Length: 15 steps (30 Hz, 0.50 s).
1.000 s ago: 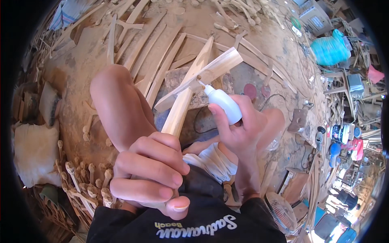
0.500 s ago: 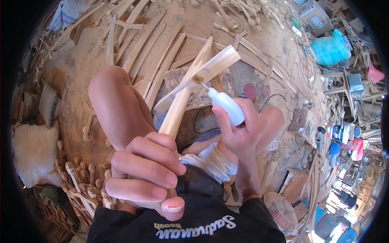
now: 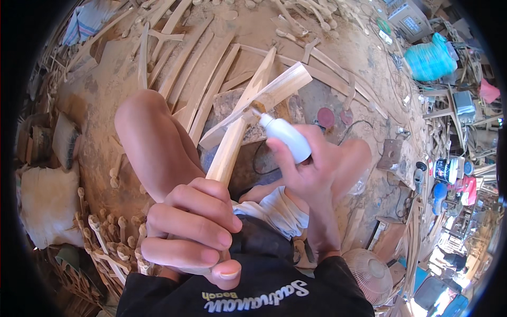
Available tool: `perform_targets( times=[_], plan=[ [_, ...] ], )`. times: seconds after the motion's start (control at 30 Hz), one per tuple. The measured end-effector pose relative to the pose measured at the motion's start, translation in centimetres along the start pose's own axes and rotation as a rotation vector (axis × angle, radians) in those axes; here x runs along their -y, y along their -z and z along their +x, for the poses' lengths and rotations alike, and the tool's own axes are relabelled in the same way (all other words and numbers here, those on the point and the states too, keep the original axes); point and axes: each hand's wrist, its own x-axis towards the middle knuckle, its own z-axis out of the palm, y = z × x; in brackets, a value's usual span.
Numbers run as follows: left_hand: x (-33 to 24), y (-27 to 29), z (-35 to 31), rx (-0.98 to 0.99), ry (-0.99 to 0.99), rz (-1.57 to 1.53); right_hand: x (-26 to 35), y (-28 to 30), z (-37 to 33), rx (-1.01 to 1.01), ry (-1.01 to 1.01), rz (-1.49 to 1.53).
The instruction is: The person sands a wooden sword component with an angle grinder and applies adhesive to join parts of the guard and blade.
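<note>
My left hand (image 3: 193, 227) is closed round the lower end of a pale wooden shaft (image 3: 227, 156). Higher up, a flat pale crosspiece (image 3: 282, 87) slants over the shaft, and the wood runs on past it to a narrow tip. My right hand (image 3: 311, 164) grips a small white squeeze bottle (image 3: 288, 138), tilted with its nozzle toward the crosspiece. The nozzle tip is at or very near a dark patch where the pieces meet; whether they touch I cannot tell.
Beyond my knees, long curved wooden strips (image 3: 214, 87) lie on the dusty ground beside a worn block (image 3: 224, 103). Knobbed wooden pieces (image 3: 108, 235) crowd the lower left. A round fan (image 3: 367, 274) stands at the lower right, and a blue wrapped bundle (image 3: 430, 59) lies at the upper right.
My right hand has brought the bottle a little to the left and up, so its nozzle now reaches closer to the crosspiece's edge. My left hand keeps its hold, almost still.
</note>
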Motion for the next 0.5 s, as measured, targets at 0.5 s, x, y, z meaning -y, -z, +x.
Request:
perform_targets(
  times=[0.5],
  plan=[
    [-0.6, 3.4, 3.1, -0.078, 0.122, 0.097, -17.0, 0.2, -5.4, -0.471, -0.647, 0.396]
  ],
)
